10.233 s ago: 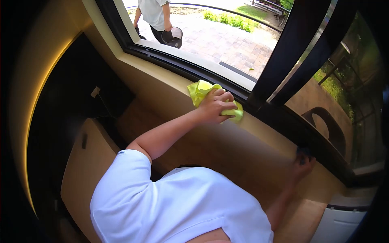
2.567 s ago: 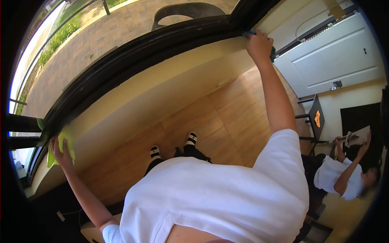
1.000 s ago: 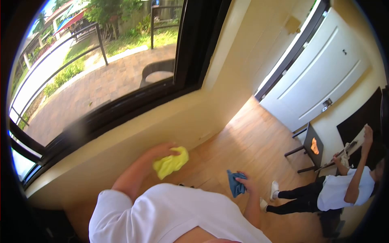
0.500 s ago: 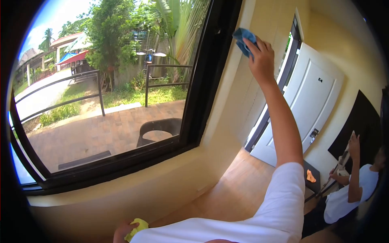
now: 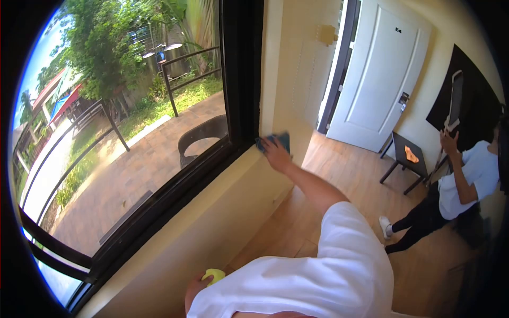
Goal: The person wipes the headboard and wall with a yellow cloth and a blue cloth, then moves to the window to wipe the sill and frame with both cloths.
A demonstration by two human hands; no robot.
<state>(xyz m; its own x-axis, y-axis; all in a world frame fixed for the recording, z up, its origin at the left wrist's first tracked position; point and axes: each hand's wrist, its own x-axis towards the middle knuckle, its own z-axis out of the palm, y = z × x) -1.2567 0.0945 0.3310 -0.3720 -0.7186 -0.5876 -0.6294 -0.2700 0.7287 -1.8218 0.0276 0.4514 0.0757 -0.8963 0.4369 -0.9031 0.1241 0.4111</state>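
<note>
My right hand presses a blue cloth against the wall and ledge at the lower right corner of the black window frame. Its arm is stretched out forward. Low in the view, my left hand is closed on a yellow cloth, close to my body and beside the wall under the window. Part of that hand is hidden by my white shirt.
A white door stands ajar ahead. Right of it are a small black table with an orange cloth on it, and another person holding up a long-handled tool. A dark chair is outside the glass.
My right hand has come down with the blue cloth from high beside the window to its lower corner. The view has tilted and turned right. The other person's long tool now shows raised.
</note>
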